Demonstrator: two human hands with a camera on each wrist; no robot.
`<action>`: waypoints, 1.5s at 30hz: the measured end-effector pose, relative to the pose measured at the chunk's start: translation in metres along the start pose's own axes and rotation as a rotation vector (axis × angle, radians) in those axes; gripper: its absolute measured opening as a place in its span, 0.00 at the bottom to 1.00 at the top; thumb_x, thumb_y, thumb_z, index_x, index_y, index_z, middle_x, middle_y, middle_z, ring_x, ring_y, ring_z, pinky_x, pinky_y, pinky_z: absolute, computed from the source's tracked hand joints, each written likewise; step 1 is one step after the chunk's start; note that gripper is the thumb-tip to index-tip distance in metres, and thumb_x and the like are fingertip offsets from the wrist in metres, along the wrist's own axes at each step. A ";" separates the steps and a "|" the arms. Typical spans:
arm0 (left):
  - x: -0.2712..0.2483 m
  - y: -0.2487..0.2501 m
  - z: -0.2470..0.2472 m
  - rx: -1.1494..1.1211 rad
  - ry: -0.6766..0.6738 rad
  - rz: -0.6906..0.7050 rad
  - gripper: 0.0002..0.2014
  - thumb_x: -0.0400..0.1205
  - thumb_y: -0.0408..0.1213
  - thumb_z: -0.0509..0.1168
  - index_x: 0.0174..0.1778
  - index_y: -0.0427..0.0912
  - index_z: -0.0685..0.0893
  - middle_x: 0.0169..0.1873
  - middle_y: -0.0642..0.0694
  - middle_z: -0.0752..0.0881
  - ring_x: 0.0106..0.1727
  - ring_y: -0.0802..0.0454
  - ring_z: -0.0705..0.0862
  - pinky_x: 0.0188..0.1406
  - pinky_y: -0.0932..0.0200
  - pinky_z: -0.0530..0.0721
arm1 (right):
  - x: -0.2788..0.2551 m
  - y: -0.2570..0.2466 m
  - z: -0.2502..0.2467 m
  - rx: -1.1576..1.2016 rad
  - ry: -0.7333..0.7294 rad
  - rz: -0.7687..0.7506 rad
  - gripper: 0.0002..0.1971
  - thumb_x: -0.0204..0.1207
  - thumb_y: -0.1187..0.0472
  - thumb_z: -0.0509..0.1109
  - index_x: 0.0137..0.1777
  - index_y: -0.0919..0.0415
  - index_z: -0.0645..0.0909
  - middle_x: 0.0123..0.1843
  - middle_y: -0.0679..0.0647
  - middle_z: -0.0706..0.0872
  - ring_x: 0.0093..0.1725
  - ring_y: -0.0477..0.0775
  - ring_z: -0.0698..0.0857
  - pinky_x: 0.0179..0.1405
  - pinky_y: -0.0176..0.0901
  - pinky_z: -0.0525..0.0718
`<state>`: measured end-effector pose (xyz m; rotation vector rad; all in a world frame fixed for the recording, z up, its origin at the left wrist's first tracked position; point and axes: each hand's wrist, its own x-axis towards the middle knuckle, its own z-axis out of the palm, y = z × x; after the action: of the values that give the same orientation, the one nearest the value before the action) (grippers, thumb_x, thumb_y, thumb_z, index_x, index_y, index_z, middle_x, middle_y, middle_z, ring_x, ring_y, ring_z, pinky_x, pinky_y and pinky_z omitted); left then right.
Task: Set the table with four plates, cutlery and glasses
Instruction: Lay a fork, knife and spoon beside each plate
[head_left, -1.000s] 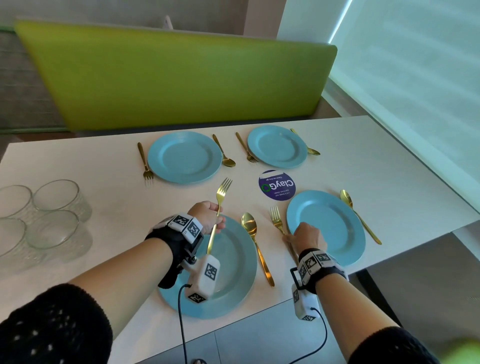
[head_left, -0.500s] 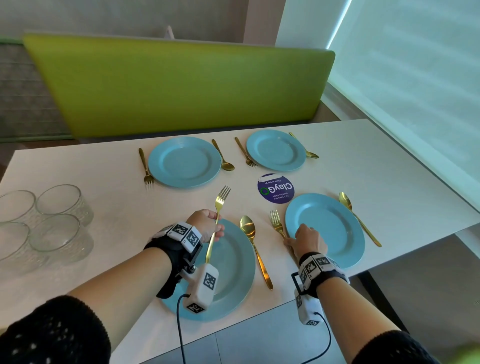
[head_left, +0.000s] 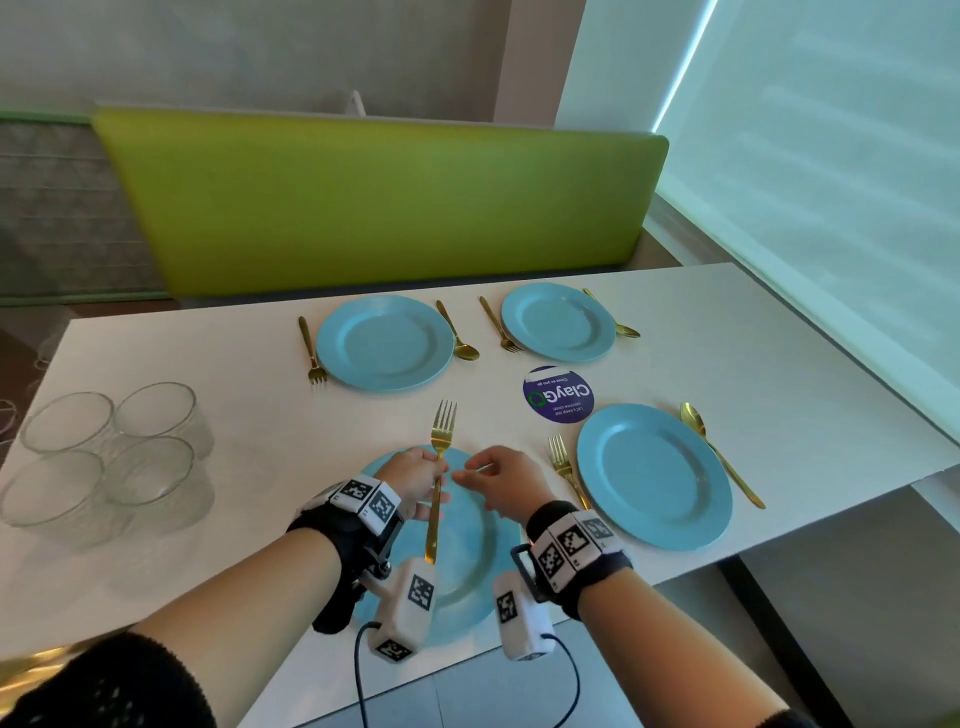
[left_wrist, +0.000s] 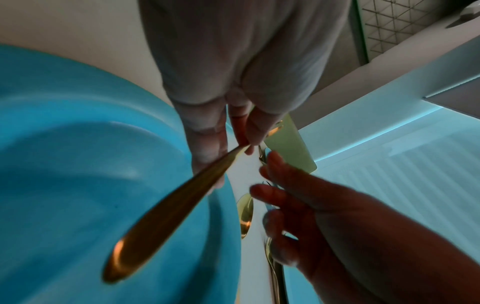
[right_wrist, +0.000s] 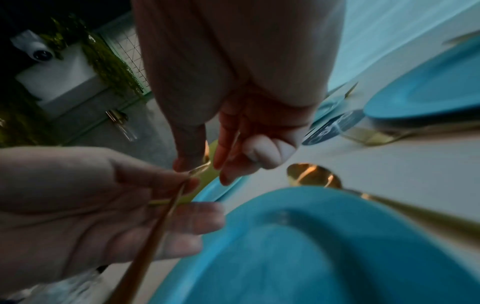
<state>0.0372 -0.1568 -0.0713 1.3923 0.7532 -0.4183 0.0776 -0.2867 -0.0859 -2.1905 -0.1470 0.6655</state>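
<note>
My left hand (head_left: 436, 470) pinches a gold fork (head_left: 440, 452) by its neck, tines pointing away, and holds it above the near-left blue plate (head_left: 467, 566). My right hand (head_left: 467, 475) hovers just right of the fork with relaxed fingers and holds nothing. In the left wrist view the fork handle (left_wrist: 166, 216) runs over the plate (left_wrist: 64, 164), and my right hand's fingers (left_wrist: 270, 164) stay apart from it. A gold spoon (right_wrist: 311, 174) lies beside this plate, hidden by my right hand in the head view.
The near-right plate (head_left: 654, 475) has a fork (head_left: 563, 467) and a spoon (head_left: 717, 452). Two far plates (head_left: 384, 343) (head_left: 558, 322) also have cutlery. Several glasses (head_left: 104, 457) stand at the left. A round purple sticker (head_left: 558, 395) marks the table's middle. A green bench back lies beyond.
My right hand left the fork beside the near-right plate and moved left to the fork held by my left hand. The left hand stayed over the near-left plate.
</note>
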 end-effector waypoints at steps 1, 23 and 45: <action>-0.003 -0.001 -0.003 0.009 -0.013 -0.001 0.07 0.86 0.33 0.54 0.43 0.42 0.71 0.38 0.45 0.77 0.37 0.49 0.79 0.37 0.51 0.82 | -0.002 -0.005 0.009 0.023 -0.018 -0.013 0.10 0.73 0.51 0.74 0.37 0.49 0.76 0.35 0.47 0.84 0.24 0.43 0.78 0.20 0.30 0.75; -0.067 -0.049 -0.177 0.020 -0.006 0.075 0.09 0.84 0.31 0.57 0.38 0.40 0.74 0.34 0.44 0.77 0.31 0.49 0.79 0.33 0.58 0.81 | -0.070 -0.075 0.169 0.040 0.077 0.170 0.11 0.71 0.60 0.76 0.30 0.54 0.80 0.29 0.49 0.83 0.22 0.44 0.74 0.18 0.31 0.72; -0.077 -0.058 -0.233 0.194 0.032 0.084 0.05 0.84 0.29 0.57 0.44 0.40 0.75 0.32 0.45 0.79 0.26 0.53 0.76 0.18 0.67 0.76 | -0.068 -0.068 0.231 -0.332 0.230 0.392 0.13 0.73 0.56 0.72 0.53 0.62 0.88 0.54 0.58 0.90 0.56 0.58 0.86 0.57 0.45 0.85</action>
<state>-0.1092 0.0480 -0.0603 1.6102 0.6907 -0.4124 -0.0902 -0.1061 -0.1274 -2.6302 0.3215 0.6267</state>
